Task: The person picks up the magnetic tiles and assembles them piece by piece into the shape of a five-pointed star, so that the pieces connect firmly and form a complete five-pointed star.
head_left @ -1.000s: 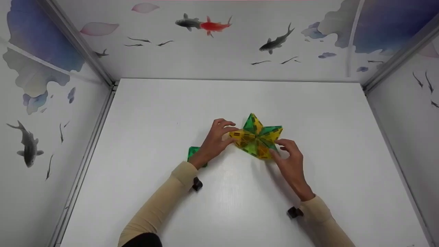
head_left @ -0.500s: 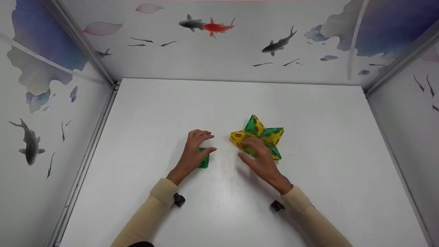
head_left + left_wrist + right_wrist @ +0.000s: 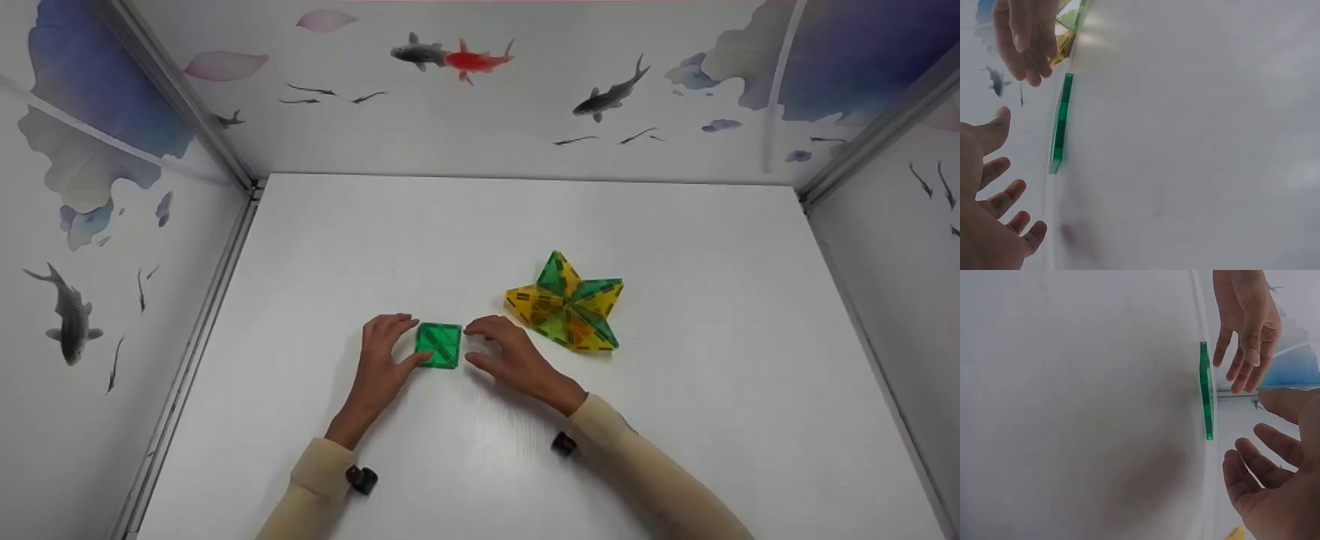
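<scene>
A square of translucent green magnetic tiles (image 3: 444, 339), crossed by a dark diagonal line, lies flat on the white table, left of centre in the head view. My left hand (image 3: 381, 369) is at its left side, fingers spread and thumb overlapping its lower left corner in this view. On the other side is my right hand (image 3: 517, 363), thumb and fingers parted close to the right edge. Both wrist views show the green square (image 3: 1062, 124) edge-on, with a gap between it and the fingertips of either hand. Neither hand holds anything.
A five-pointed star of green and yellow magnetic tiles (image 3: 568, 304) stands up and right of my right hand. White walls (image 3: 495, 142) printed with fish enclose the table (image 3: 480, 480) at the back and sides. A small black device (image 3: 362, 480) sits at each wrist.
Both hands have come away from the star and moved left and nearer to me, to either side of the green square. The star stays in place, and the square is now uncovered.
</scene>
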A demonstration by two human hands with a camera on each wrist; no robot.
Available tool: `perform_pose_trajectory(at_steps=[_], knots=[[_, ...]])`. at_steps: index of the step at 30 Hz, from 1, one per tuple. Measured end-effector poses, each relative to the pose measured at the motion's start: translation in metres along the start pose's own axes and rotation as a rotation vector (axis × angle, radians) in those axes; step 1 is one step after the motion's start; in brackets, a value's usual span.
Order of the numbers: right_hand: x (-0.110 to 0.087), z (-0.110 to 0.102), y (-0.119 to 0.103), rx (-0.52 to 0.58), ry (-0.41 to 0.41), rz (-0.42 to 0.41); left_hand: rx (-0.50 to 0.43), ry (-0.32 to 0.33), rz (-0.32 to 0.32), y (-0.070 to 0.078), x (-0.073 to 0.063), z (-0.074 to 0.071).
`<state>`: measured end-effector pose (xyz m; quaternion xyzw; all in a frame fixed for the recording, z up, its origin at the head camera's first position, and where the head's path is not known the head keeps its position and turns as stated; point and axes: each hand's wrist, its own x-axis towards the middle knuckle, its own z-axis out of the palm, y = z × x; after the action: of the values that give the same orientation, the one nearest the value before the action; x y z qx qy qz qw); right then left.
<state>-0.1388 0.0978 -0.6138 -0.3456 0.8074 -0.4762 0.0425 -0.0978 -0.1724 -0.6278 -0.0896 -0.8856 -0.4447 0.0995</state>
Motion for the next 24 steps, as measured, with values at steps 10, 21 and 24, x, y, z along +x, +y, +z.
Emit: perform_pose_trajectory(at_steps=[10, 21, 24], knots=[[0.017, 0.017, 0.004, -0.077, -0.077, 0.172, 0.111, -0.12, 0.044, -0.013, 0.0, -0.008], [0.015, 0.025, -0.002, -0.195, -0.099, 0.254, 0.212, -0.305, 0.083, -0.03, 0.024, -0.019], [0.015, 0.027, -0.002, -0.203, -0.084, 0.263, 0.229, -0.325, 0.085, -0.031, 0.025, -0.019]])
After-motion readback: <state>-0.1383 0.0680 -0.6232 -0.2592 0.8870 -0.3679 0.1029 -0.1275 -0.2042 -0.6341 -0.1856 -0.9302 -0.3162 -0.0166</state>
